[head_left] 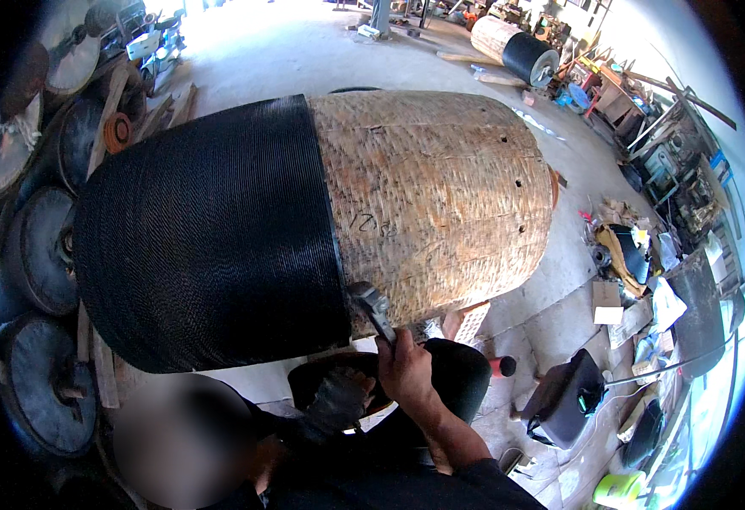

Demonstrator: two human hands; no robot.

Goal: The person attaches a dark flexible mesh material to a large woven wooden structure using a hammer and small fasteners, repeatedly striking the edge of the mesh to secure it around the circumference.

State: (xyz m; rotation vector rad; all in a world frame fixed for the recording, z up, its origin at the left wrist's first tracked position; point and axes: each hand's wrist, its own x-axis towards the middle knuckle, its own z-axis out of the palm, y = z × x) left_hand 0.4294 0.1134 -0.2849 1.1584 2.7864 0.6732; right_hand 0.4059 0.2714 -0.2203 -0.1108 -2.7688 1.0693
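The large drum [436,178] spans the middle, just ahead of the hands: black, finely ridged winding [211,238] on its left, bare, pitted tan surface with small dark holes on its right. The right hand [405,367] has its fingers wrapped round a hammer [378,313] near the winding's edge; I cannot tell whether the left hand [338,396] holds anything. Dark discs [49,246] line the left, a similar roller [493,38] lies beyond on the pale floor [253,51], and cardboard [607,299] litters the right.

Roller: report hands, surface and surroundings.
Right hand grips hammer at roller; left hand gloved, grip unclear. Roller's left part black, rest tan. Green bucket off to the right.
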